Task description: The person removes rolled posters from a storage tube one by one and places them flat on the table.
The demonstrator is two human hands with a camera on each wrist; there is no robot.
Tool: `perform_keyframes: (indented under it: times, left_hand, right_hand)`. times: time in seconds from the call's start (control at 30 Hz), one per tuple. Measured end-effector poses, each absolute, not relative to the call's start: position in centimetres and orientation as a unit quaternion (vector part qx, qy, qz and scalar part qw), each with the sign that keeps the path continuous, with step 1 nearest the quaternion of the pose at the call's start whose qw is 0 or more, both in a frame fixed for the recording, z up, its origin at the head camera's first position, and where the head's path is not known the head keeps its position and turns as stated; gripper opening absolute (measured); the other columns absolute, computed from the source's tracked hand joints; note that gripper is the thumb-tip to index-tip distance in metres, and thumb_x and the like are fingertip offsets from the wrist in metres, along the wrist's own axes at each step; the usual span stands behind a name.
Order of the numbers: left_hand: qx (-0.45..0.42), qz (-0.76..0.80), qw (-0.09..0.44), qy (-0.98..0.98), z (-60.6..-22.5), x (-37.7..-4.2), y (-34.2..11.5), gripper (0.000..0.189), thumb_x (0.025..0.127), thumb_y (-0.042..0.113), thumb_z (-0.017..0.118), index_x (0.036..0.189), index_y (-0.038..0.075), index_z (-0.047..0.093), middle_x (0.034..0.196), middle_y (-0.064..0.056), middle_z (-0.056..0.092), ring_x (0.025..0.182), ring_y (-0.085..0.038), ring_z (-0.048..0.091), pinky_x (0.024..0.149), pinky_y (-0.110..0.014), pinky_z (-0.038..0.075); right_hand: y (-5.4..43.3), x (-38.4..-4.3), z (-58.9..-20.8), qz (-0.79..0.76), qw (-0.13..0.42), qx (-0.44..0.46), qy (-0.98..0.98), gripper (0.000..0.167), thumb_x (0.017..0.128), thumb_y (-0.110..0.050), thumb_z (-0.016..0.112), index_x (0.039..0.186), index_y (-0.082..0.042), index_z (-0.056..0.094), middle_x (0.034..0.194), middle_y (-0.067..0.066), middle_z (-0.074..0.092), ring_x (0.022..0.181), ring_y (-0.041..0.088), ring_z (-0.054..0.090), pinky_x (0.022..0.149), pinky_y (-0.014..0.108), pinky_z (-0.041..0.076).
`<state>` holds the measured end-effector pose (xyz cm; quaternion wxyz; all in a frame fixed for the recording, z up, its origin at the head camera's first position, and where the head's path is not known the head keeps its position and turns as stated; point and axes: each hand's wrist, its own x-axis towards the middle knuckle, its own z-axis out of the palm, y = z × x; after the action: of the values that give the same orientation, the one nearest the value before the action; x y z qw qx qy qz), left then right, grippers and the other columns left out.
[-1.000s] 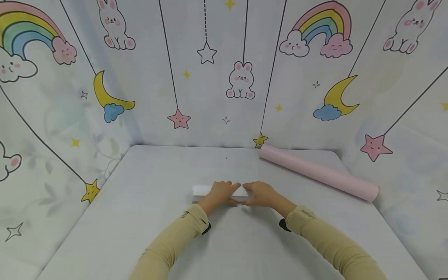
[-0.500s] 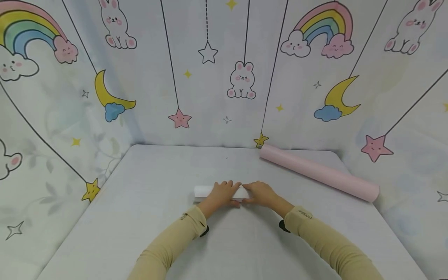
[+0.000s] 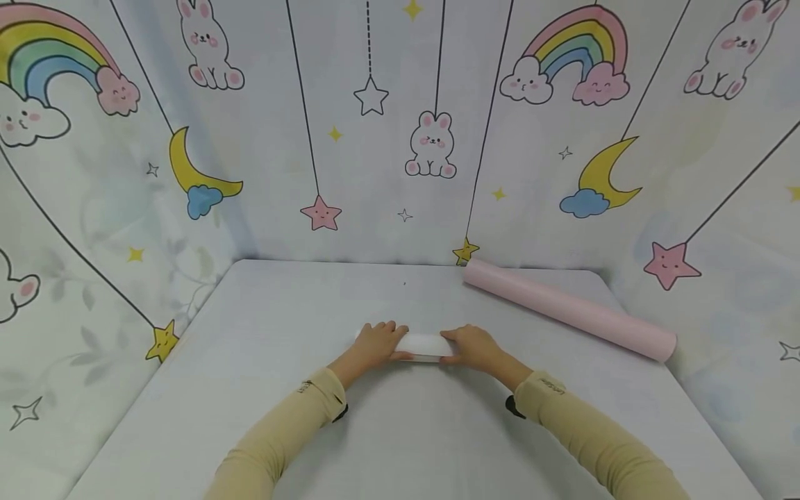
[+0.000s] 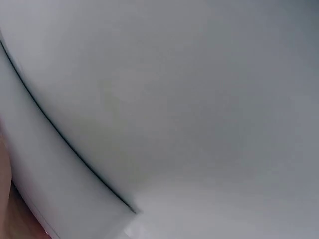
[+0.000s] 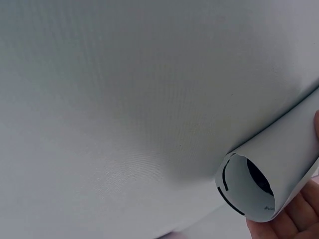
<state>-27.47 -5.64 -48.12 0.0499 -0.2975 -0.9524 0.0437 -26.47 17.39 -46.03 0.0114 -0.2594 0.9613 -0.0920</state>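
Note:
A white rolled sheet of paper (image 3: 423, 345) lies crosswise on the white table in the head view. My left hand (image 3: 375, 345) grips its left part, thumb on the near side and fingers over the top. The right hand (image 3: 476, 347) holds the right part in a similar way, with a stretch of roll showing between them. From the right wrist, the paper roll (image 5: 289, 149) shows an open round end with dark printed marks inside, and curled fingers (image 5: 299, 214) against it. In the left wrist view the roll (image 4: 55, 164) runs along the lower left.
A larger pink roll (image 3: 569, 309) lies slantwise at the back right of the table (image 3: 300, 298). Behind and at both sides hangs a white cloth (image 3: 269, 139) printed with rabbits, rainbows, moons and stars.
My left hand has slid left along the paper roll and now covers its left end. The right hand has shifted slightly right, so the gap between the hands is wider.

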Motion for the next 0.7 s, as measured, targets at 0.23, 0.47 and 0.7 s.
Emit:
perform_keyframes:
  times: [0.23, 0.47, 0.7]
  left_hand:
    - [-0.319, 0.055, 0.069, -0.944, -47.8, -27.1, -7.6, 0.060, 0.088, 0.059, 0.041, 0.126, 0.013, 0.050, 0.105, -0.007, 0.058, 0.092, -0.023, 0.058, 0.070, -0.038, 0.048]
    - [-0.308, 0.047, 0.051, -0.949, -47.9, -27.0, -9.2, 0.057, 0.092, 0.055, 0.038, 0.131, 0.014, 0.046, 0.113, -0.007, 0.055, 0.103, -0.024, 0.054, 0.079, -0.043, 0.045]
    - [-0.298, 0.014, 0.016, -0.954, -48.2, -26.7, -9.2, 0.056, 0.095, 0.050, 0.034, 0.135, 0.012, 0.042, 0.121, -0.009, 0.052, 0.110, -0.025, 0.050, 0.083, -0.046, 0.042]
  right_hand:
    - [18.1, -26.2, -45.8, -0.091, 0.016, -0.248, 0.964, 0.060, 0.071, -0.041, 0.076, 0.118, -0.006, 0.062, 0.109, 0.012, 0.065, 0.099, 0.028, 0.060, 0.082, 0.042, 0.046]
    - [19.1, -26.3, -46.0, -0.089, 0.013, -0.246, 0.965, 0.060, 0.071, -0.041, 0.075, 0.118, -0.005, 0.062, 0.109, 0.013, 0.064, 0.099, 0.029, 0.060, 0.082, 0.042, 0.046]
    - [19.4, -26.2, -46.0, -0.094, 0.009, -0.257, 0.962, 0.059, 0.072, -0.039, 0.076, 0.119, -0.006, 0.062, 0.106, 0.014, 0.065, 0.093, 0.027, 0.062, 0.076, 0.040, 0.048]
